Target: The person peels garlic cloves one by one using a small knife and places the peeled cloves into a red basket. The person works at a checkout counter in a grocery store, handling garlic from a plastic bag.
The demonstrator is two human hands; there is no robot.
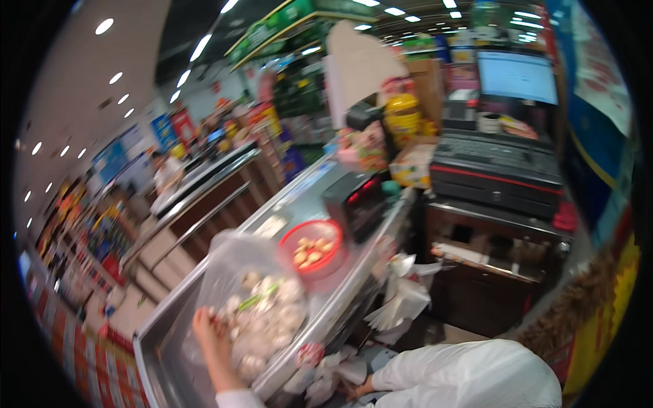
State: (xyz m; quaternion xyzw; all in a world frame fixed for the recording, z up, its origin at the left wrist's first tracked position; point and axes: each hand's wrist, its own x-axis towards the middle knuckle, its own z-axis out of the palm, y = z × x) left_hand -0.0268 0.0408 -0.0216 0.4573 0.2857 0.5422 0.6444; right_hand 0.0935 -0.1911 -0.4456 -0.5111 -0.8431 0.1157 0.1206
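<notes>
A clear plastic bag (224, 260) full of white garlic bulbs (285, 316) lies on the metal checkout counter (173, 326), with a green stem (250, 302) among the bulbs. My left hand (206, 324) is at the bag's left side, its fingers bent by a small reddish-brown thing too blurred to name; whether it grips anything is unclear. Below the counter's near edge, my right hand (357, 390) is partly hidden beside thin plastic bags (326, 377). Beyond the garlic, a red-rimmed plastic tub (334, 265) holds several small pale pieces (306, 255).
A black scanner (357, 204) with red lights stands past the tub. To the right are a cash drawer (495, 188), a keyboard (490, 153) and a lit monitor (518, 76). Crumpled paper (403, 301) hangs at the counter's side. A person (167, 176) is at another counter.
</notes>
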